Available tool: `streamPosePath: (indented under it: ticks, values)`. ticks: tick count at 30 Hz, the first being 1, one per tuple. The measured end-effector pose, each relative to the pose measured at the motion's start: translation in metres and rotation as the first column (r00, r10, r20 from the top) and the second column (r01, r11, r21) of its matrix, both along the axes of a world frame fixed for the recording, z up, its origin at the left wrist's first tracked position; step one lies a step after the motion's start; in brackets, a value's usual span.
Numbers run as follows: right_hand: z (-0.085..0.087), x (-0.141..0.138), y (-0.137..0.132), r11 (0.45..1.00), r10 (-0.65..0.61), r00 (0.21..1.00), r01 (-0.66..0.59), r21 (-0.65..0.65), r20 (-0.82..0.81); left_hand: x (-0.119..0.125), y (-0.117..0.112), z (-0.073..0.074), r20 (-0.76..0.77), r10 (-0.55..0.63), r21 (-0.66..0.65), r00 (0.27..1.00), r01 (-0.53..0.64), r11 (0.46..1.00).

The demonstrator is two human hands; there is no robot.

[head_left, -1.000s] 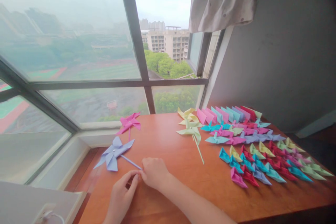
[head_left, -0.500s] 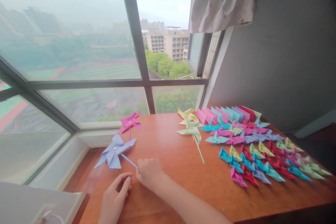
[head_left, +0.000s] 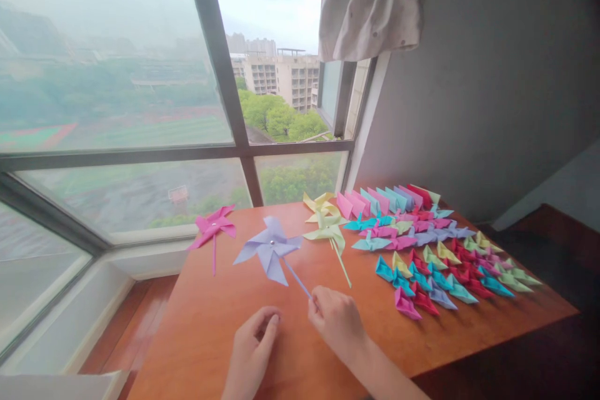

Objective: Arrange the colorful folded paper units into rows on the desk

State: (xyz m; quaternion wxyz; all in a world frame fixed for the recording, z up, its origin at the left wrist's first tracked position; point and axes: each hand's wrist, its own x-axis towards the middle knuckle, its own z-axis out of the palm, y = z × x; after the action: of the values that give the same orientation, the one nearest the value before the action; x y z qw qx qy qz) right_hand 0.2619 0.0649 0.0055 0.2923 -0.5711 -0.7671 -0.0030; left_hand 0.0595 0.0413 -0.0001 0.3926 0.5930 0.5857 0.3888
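A lavender paper pinwheel is tilted over the middle of the table, its four-bladed head to the upper left. My right hand pinches the lower end of its thin stick. Left of it, my left hand rests low over the table, loosely curled with thumb and forefinger nearly together; nothing shows in it. A magenta pinwheel stands apart at the far left edge. Pale green and yellow pinwheels lie to the right of the lavender one.
On the right of the wooden table, rows of folded paper boats, paper cranes and upright folded paper pieces stand close together. A window borders the far side, with a curtain above.
The lavender pinwheel has moved right, away from the magenta one, with my right hand still on its stick. My left hand has also shifted right. The view has turned slightly.
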Motion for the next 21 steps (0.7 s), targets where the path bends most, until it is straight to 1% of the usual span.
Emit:
streamPosePath:
  ticks: [2,4,8,11,13,21]
  values:
    - [-0.005,0.026,-0.009,0.997,-0.074,0.997,0.074,0.005,-0.009,0.016,0.001,-0.002,-0.021,-0.058,0.017,0.998,0.059,0.998]
    - [-0.011,0.045,-0.019,0.990,-0.144,0.990,0.144,0.000,-0.005,0.029,0.002,-0.002,-0.054,-0.099,0.035,0.994,0.101,0.994]
    - [-0.026,0.065,-0.032,0.968,-0.251,0.968,0.252,-0.020,0.022,0.042,0.005,-0.004,-0.124,-0.139,0.058,0.983,0.147,0.988]
    - [-0.036,0.071,-0.036,0.954,-0.296,0.955,0.297,-0.046,0.025,0.042,0.005,-0.007,-0.170,-0.148,0.077,0.974,0.162,0.984]
    - [-0.039,0.072,-0.036,0.948,-0.311,0.950,0.312,-0.062,0.020,0.040,0.004,-0.009,-0.187,-0.149,0.092,0.971,0.169,0.981]
    - [-0.036,0.061,-0.035,0.943,-0.312,0.950,0.310,-0.120,-0.004,0.040,0.001,-0.010,-0.223,-0.162,0.120,0.961,0.192,0.974]
